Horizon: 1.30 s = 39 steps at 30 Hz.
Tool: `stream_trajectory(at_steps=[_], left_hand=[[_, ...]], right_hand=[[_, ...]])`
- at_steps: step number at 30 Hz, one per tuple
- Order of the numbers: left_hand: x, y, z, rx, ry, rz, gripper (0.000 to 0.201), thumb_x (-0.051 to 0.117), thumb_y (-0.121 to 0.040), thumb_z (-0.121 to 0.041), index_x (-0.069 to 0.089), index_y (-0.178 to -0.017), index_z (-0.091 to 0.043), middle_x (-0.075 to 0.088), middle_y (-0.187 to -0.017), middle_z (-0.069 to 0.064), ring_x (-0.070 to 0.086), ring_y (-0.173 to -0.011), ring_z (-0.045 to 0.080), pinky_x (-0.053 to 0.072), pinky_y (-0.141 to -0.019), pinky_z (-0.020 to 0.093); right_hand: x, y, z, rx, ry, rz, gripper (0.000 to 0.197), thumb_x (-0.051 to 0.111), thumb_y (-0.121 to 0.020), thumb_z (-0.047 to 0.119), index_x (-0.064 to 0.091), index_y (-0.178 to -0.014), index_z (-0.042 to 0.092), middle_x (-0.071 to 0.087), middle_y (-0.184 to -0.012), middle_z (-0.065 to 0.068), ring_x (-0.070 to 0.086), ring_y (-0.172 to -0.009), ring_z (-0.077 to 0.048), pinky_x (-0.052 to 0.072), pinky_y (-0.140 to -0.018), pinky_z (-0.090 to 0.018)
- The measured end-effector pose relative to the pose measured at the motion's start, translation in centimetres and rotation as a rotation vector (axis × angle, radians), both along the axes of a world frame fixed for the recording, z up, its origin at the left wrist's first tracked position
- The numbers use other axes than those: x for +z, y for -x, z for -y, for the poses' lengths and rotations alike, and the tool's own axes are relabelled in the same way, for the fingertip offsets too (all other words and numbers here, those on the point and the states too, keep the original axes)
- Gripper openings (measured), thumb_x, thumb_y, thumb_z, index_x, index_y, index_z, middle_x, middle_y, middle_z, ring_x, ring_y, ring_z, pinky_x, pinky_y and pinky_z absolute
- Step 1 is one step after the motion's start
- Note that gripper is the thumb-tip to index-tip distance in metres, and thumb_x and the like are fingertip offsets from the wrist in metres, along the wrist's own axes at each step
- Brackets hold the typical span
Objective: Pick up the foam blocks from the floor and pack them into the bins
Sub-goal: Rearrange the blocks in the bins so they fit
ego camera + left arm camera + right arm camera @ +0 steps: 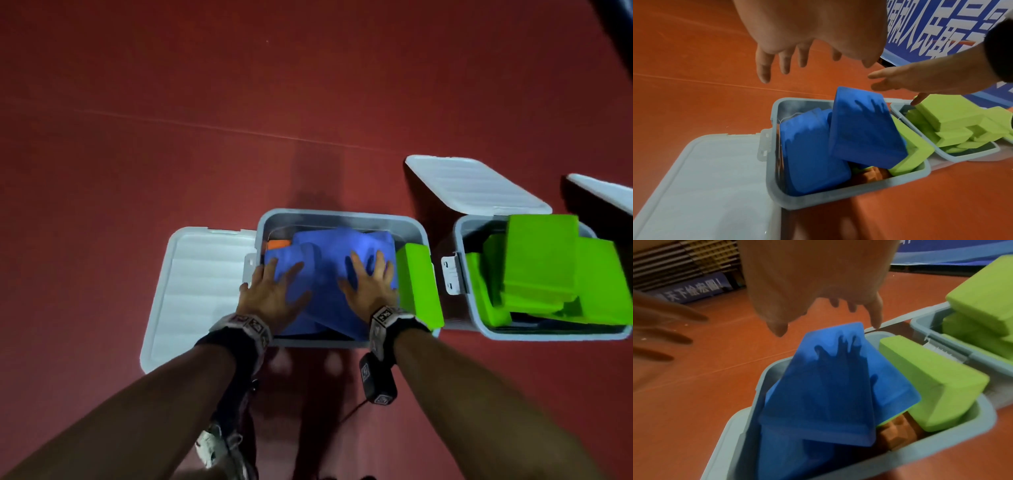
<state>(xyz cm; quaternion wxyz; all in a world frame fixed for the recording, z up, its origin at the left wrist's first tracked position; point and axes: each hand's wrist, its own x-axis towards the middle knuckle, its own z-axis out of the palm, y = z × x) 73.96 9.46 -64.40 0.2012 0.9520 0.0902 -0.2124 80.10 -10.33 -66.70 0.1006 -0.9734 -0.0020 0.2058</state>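
Head view dim overall, red floor [205, 102] darkening toward all edges, strong vignette at 12 and 3 o'clock. Soft dark shadow on the floor at 6 o'clock between the forearms. White lids [198, 294] look washed, slightly blown. Edges smeared; green foam blocks [541, 267] at 3 o'clock motion-blurred. Wide-angle bending, forearms stretched at 6 o'clock. Wrist views brighter, floor renders orange. Light from above: sharp finger shadows fall on the blue foam block [863, 126] in both wrist views. Left hand [807, 29] huge, out of focus at 12 o'clock. In right wrist view, fingers at 9 o'clock heavily blurred; bin rim [941, 443] soft.
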Motion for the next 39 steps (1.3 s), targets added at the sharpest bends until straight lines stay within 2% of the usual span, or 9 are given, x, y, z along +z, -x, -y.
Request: stream_trajectory(at_steps=[3, 6, 10, 12, 15, 22, 25, 30, 39], left_hand=[[-5.8, -0.8, 1.3, 0.057, 0.029, 0.059, 0.093, 0.022, -0.065, -0.089, 0.028, -0.149, -0.049, 0.019, -0.161, 0.006, 0.028, -0.144, 0.029, 0.039, -0.105, 0.052], [-10.6, -1.8, 1.9, 0.093, 0.071, -0.005, 0.079, 0.042, -0.081, -0.081, 0.020, -0.150, -0.050, 0.014, -0.163, 0.001, 0.026, -0.145, 0.028, 0.034, -0.111, 0.049], [-14.2, -2.3, 2.0, -0.062, 0.160, -0.171, 0.086, 0.003, -0.076, -0.073, 0.020, -0.154, -0.040, 0.019, -0.163, -0.003, 0.019, -0.148, 0.026, 0.023, -0.118, 0.042], [-15.4, -2.3, 2.3, -0.022, 0.220, -0.173, 0.075, 0.008, -0.083, -0.068, 0.026, -0.151, -0.044, 0.028, -0.160, -0.002, 0.022, -0.147, 0.022, 0.022, -0.117, 0.037], [-16.2, -3.1, 3.0, 0.028, 0.214, -0.112, 0.093, 0.002, -0.060, -0.081, 0.035, -0.143, -0.055, 0.042, -0.147, 0.010, 0.037, -0.138, 0.029, 0.029, -0.114, 0.040], [-15.5, -1.3, 4.7, 0.247, 0.455, -0.088, 0.090, 0.027, -0.073, -0.090, 0.052, -0.140, -0.035, 0.039, -0.154, 0.007, 0.035, -0.141, 0.027, 0.024, -0.118, 0.043], [-15.3, 0.0, 5.5, 0.245, 0.505, -0.123, 0.081, 0.028, -0.088, -0.079, 0.031, -0.153, -0.030, 0.017, -0.163, 0.000, 0.007, -0.151, 0.018, 0.005, -0.123, 0.039], [-15.3, -0.4, 5.9, 0.242, 0.542, -0.074, 0.086, 0.036, -0.083, -0.082, 0.035, -0.151, -0.030, 0.021, -0.162, -0.003, 0.003, -0.152, 0.018, 0.004, -0.122, 0.043], [-20.5, -3.0, 4.8, 0.409, 0.618, -0.112, 0.104, 0.049, -0.051, -0.101, 0.053, -0.136, -0.042, 0.046, -0.149, -0.008, 0.038, -0.141, 0.017, 0.025, -0.118, 0.045]], right_hand=[[-6.2, 0.5, 0.8, 0.034, 0.006, 0.013, 0.066, 0.038, -0.092, 0.065, 0.016, -0.151, 0.047, -0.010, -0.163, -0.008, -0.010, -0.147, -0.039, 0.033, -0.097, -0.072], [-9.5, 1.6, 2.1, 0.100, -0.035, 0.116, 0.075, 0.028, -0.084, 0.072, 0.030, -0.150, 0.038, 0.008, -0.161, -0.020, 0.002, -0.144, -0.051, 0.047, -0.083, -0.065], [-10.5, 1.1, 3.4, 0.144, -0.062, 0.154, 0.076, 0.030, -0.089, 0.072, 0.006, -0.153, 0.040, -0.022, -0.159, -0.013, -0.028, -0.141, -0.044, 0.017, -0.115, -0.053], [-10.3, 0.6, 3.3, 0.144, -0.067, 0.179, 0.072, 0.037, -0.093, 0.065, 0.004, -0.153, 0.042, -0.026, -0.159, -0.010, -0.032, -0.140, -0.040, 0.014, -0.116, -0.050], [-10.4, -0.3, 3.0, 0.139, -0.054, 0.133, 0.070, 0.034, -0.093, 0.066, 0.002, -0.152, 0.046, -0.026, -0.159, -0.006, -0.032, -0.141, -0.038, 0.010, -0.117, -0.050], [-10.1, 0.8, 3.2, 0.179, -0.051, 0.112, 0.070, 0.031, -0.094, 0.067, 0.000, -0.153, 0.044, -0.026, -0.159, -0.009, -0.033, -0.140, -0.039, 0.000, -0.117, -0.051], [-10.3, 1.6, 3.9, 0.181, -0.105, 0.125, 0.067, 0.032, -0.095, 0.065, 0.002, -0.152, 0.046, -0.025, -0.159, -0.007, -0.033, -0.141, -0.037, 0.003, -0.117, -0.051], [-10.3, 0.8, 4.1, 0.201, -0.144, 0.147, 0.064, 0.033, -0.096, 0.063, 0.006, -0.152, 0.046, -0.022, -0.160, -0.007, -0.031, -0.142, -0.036, 0.000, -0.118, -0.049], [-11.6, 0.0, 4.4, 0.236, -0.144, 0.194, 0.064, 0.028, -0.094, 0.067, 0.003, -0.151, 0.049, -0.021, -0.161, 0.001, -0.032, -0.142, -0.034, 0.028, -0.111, -0.052]])
